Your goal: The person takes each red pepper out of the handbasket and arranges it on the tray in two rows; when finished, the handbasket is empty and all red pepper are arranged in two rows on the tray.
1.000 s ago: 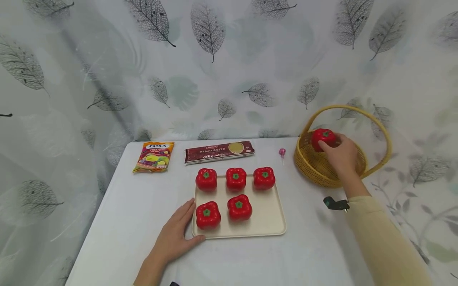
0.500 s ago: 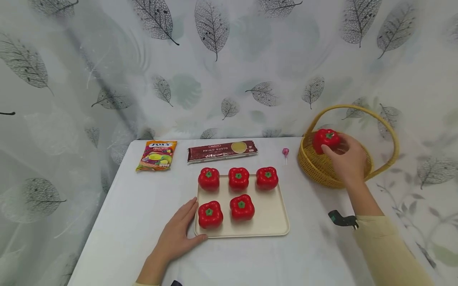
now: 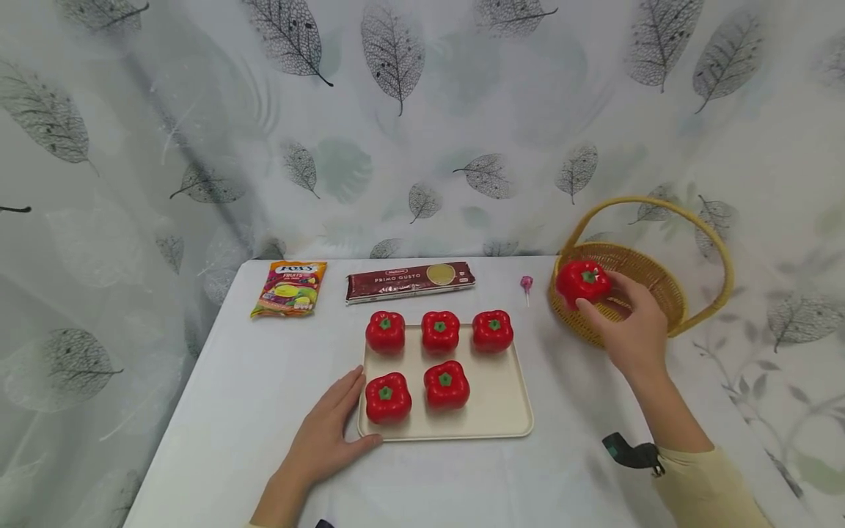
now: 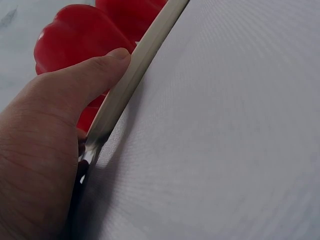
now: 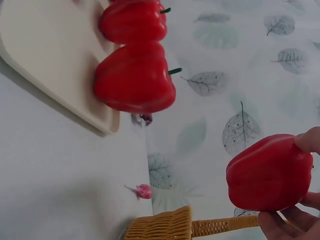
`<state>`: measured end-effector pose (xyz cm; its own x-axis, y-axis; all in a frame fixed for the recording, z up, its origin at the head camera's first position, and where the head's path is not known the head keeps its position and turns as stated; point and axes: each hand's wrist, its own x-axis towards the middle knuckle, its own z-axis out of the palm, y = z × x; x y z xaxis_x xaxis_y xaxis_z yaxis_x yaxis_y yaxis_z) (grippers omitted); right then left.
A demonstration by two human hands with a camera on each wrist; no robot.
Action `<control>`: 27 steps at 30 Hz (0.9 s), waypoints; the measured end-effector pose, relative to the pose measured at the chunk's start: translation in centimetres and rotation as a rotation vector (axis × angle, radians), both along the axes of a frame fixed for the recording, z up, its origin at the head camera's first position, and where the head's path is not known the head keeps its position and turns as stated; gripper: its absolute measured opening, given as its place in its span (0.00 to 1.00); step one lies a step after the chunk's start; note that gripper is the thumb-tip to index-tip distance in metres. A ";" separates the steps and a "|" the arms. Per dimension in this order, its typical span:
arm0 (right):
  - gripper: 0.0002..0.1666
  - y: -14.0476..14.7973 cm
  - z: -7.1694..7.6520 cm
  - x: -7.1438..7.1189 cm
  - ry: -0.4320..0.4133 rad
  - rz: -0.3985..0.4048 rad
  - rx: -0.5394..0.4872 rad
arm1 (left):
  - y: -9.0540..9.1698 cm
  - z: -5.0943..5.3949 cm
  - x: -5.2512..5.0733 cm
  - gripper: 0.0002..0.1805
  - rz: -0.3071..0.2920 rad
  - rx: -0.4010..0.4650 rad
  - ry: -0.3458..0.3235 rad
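Observation:
My right hand (image 3: 637,323) grips a red bell pepper (image 3: 582,283) with a green stem, by its side, above the left part of the wicker basket (image 3: 668,282). In the right wrist view, thumb and fingertips pinch this bell pepper (image 5: 270,172) from opposite sides. My left hand (image 3: 326,433) lies at the lower left corner of the cream tray (image 3: 491,403), fingers extended along its left side. The left wrist view shows the thumb touching the tray's rim (image 4: 142,57). Several more red bell peppers (image 3: 446,385) sit on the tray, two in front and three behind.
At the back of the white table (image 3: 244,396) lie a candy bag (image 3: 288,289), a long brown biscuit pack (image 3: 411,281) and a pink lollipop (image 3: 526,283). The basket's tall arched handle (image 3: 716,242) rises at the right. A leaf-print curtain (image 3: 422,132) hangs behind.
My right hand has drawn the bell pepper left and towards me, from over the basket's back part to its left front rim. The left hand keeps its place at the tray.

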<state>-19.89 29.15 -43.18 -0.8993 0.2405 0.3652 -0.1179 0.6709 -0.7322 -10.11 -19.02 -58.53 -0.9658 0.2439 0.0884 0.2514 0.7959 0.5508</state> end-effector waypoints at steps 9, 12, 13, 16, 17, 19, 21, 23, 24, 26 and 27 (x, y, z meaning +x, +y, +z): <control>0.42 -2.1 -1.1 3.5 0.053 0.092 -0.035 | 0.0 -0.2 0.0 0.62 -0.004 -0.003 0.026; 0.43 -2.7 -1.7 4.6 0.063 0.114 -0.041 | -0.1 -0.2 0.1 0.61 -0.007 -0.002 0.032; 0.44 -2.9 -1.9 5.0 0.066 0.115 -0.038 | 0.0 -0.2 0.0 0.61 -0.009 -0.002 0.030; 0.45 -3.4 -2.5 6.0 0.071 0.122 -0.028 | 0.0 -0.2 0.0 0.61 -0.010 0.005 0.013; 0.45 -3.6 -2.7 6.3 0.071 0.129 -0.029 | 0.1 -0.2 0.0 0.61 -0.010 0.005 0.007; 0.45 -3.9 -3.2 6.7 0.063 0.142 -0.028 | 0.1 -0.2 0.0 0.62 -0.007 0.006 -0.004; 0.45 -4.2 -3.6 7.1 0.049 0.157 -0.031 | 0.1 -0.2 0.0 0.62 -0.002 0.005 -0.011; 0.46 -4.6 -3.9 7.3 0.033 0.169 -0.033 | 0.1 -0.2 0.1 0.63 0.001 -0.002 -0.010; 0.46 -4.8 -4.0 7.4 0.023 0.172 -0.034 | 0.1 -0.1 0.1 0.63 0.002 -0.003 -0.009; 0.46 -5.1 -4.2 7.7 0.004 0.176 -0.039 | 0.0 -0.1 0.0 0.63 0.001 -0.006 0.000; 0.47 -5.3 -4.3 7.8 -0.003 0.179 -0.041 | 0.0 -0.1 0.0 0.62 -0.001 -0.008 0.007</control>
<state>-12.10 23.87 -47.51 -0.9304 0.0911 0.3552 -0.2301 0.6091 -0.7590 -10.06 -18.99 -58.58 -0.9648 0.2458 0.0932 0.2562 0.7997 0.5430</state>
